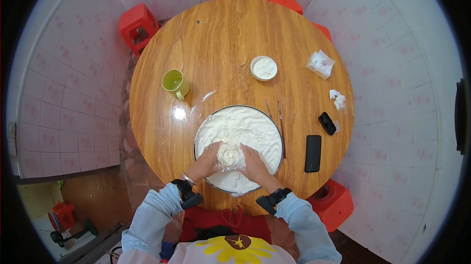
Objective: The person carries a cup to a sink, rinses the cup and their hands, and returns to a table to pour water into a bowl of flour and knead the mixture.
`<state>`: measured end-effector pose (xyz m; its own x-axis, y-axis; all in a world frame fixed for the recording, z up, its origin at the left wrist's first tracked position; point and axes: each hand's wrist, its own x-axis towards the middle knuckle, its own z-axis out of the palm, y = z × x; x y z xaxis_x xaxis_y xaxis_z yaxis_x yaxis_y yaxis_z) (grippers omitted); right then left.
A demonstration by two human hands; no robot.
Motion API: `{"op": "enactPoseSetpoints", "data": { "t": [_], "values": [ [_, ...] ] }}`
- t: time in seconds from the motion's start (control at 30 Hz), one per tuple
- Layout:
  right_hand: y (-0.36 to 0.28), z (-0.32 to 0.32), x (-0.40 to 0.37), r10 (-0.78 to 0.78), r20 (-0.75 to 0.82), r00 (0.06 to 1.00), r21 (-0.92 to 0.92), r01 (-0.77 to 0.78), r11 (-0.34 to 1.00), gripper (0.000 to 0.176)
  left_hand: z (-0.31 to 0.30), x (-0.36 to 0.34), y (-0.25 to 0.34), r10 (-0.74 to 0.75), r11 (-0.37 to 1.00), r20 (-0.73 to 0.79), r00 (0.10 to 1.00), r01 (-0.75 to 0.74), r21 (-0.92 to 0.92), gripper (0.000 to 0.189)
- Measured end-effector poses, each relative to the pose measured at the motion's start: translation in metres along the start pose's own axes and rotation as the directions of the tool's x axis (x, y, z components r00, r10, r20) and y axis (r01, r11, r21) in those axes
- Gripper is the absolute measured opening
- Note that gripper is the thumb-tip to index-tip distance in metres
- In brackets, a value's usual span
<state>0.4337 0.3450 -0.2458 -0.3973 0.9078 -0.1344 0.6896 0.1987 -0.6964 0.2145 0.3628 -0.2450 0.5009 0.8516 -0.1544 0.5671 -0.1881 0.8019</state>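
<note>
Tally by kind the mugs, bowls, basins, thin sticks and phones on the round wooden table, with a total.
Mug: 1
Small bowl: 1
Large basin: 1
Thin sticks: 2
Phone: 1
Total: 6

The person wears a white top (184,255) printed at the chest with a large yellow flower (216,250), its round brown centre (238,241) bearing a small yellow figure. The pale blue long sleeves, left (153,215) and right (305,220), are wrinkled and gathered at the forearms. Behind each hand, left (210,158) and right (253,162), sits a black strap with a blocky black fitting, left (186,194) and right (273,200), and the left wrist also has a silver-coloured bracelet (188,179).
</note>
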Motion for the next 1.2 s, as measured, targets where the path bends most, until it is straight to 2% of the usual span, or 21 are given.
{"op": "enactPoseSetpoints", "data": {
  "t": [0.07,0.13,0.2,0.33,0.4,0.47,0.6,0.63,0.7,0.73,0.77,0.8,0.83,0.9,0.93,0.97,1.0,1.07,1.13,1.17,1.2],
  "values": [
    [-0.009,0.003,0.0,0.027,-0.043,0.999,-0.031,-0.029,0.999,0.076,0.001,0.0,0.003,0.009,0.993,-0.04,0.999,-0.005,0.119,0.077],
    [-0.011,0.007,0.004,0.06,-0.078,0.995,-0.056,-0.064,0.996,0.071,0.008,0.006,-0.005,0.021,0.989,-0.084,0.996,-0.009,0.145,0.071],
    [-0.01,0.008,0.012,0.187,-0.096,0.978,-0.05,-0.192,0.98,0.066,0.014,0.01,-0.011,0.034,0.985,-0.127,0.991,-0.012,0.175,0.066],
    [-0.001,0.015,0.03,0.222,-0.174,0.96,-0.045,-0.233,0.972,0.061,0.015,0.033,-0.012,-0.062,0.974,-0.176,0.982,0.098,0.203,0.058],
    [0.0,0.016,0.037,0.293,-0.22,0.93,-0.059,-0.313,0.948,0.058,0.015,0.043,-0.011,-0.082,0.968,-0.198,0.977,0.125,0.219,0.056],
    [-0.001,0.019,0.042,0.311,-0.254,0.916,-0.068,-0.338,0.939,0.058,0.009,0.052,-0.001,-0.259,0.94,-0.163,0.952,0.287,0.185,0.055],
    [-0.006,0.015,0.042,0.305,-0.292,0.907,-0.048,-0.332,0.942,0.06,0.015,0.054,-0.015,-0.208,0.951,-0.18,0.961,0.242,0.191,0.058],
    [-0.002,0.014,0.039,0.296,-0.307,0.905,-0.052,-0.326,0.944,0.06,0.017,0.049,-0.022,-0.158,0.968,-0.159,0.974,0.185,0.168,0.062],
    [0.015,0.014,0.033,0.106,-0.271,0.957,0.013,-0.106,0.994,0.068,0.011,0.047,-0.03,-0.098,0.982,-0.143,0.985,0.119,0.149,0.067],
    [0.024,0.012,0.031,0.104,-0.274,0.956,0.015,-0.104,0.994,0.068,0.008,0.043,-0.034,-0.01,0.999,-0.072,0.997,0.013,0.037,0.073],
    [0.03,0.01,0.03,0.07,-0.146,0.987,0.119,-0.053,0.991,0.07,0.006,0.038,-0.033,0.081,0.993,-0.011,0.997,-0.082,-0.084,0.08],
    [0.036,0.008,0.028,0.017,-0.017,1.0,0.227,-0.013,0.974,0.072,0.005,0.031,-0.031,0.077,0.994,-0.015,0.997,-0.078,-0.081,0.08],
    [0.034,0.002,0.025,0.01,-0.015,1.0,0.228,-0.006,0.974,0.072,0.001,0.025,-0.024,0.066,0.989,0.04,0.997,-0.061,-0.132,0.08],
    [0.03,-0.011,0.019,-0.039,0.123,0.992,0.29,0.001,0.957,0.073,-0.006,0.019,-0.017,0.061,0.982,0.093,0.994,-0.044,-0.182,0.081],
    [0.033,-0.015,0.016,-0.04,0.124,0.991,0.29,0.002,0.957,0.073,-0.01,0.016,-0.018,0.001,0.958,0.16,0.987,0.045,-0.283,0.077],
    [0.036,-0.02,0.014,-0.019,0.192,0.981,0.375,-0.056,0.925,0.073,-0.014,0.013,-0.02,-0.052,0.917,0.234,0.971,0.139,-0.375,0.074],
    [0.038,-0.023,0.012,-0.004,0.259,0.966,0.454,-0.119,0.883,0.073,-0.018,0.012,-0.022,-0.053,0.917,0.236,0.97,0.141,-0.374,0.074],
    [0.054,-0.021,0.01,0.006,0.295,0.955,0.485,-0.155,0.861,0.073,-0.024,0.014,-0.025,-0.159,0.784,0.391,0.907,0.356,-0.508,0.068],
    [0.056,-0.02,0.006,0.019,0.331,0.943,0.511,-0.196,0.837,0.074,-0.006,0.012,-0.039,-0.147,0.794,0.329,0.933,0.31,-0.522,0.068],
    [0.046,-0.024,0.005,0.024,0.29,0.957,0.458,-0.161,0.874,0.074,-0.002,0.012,-0.04,-0.135,0.805,0.262,0.956,0.26,-0.533,0.068],
    [0.039,-0.025,0.005,0.026,0.247,0.969,0.402,-0.127,0.907,0.074,0.001,0.012,-0.041,-0.135,0.805,0.264,0.955,0.261,-0.533,0.068]
  ]
}}
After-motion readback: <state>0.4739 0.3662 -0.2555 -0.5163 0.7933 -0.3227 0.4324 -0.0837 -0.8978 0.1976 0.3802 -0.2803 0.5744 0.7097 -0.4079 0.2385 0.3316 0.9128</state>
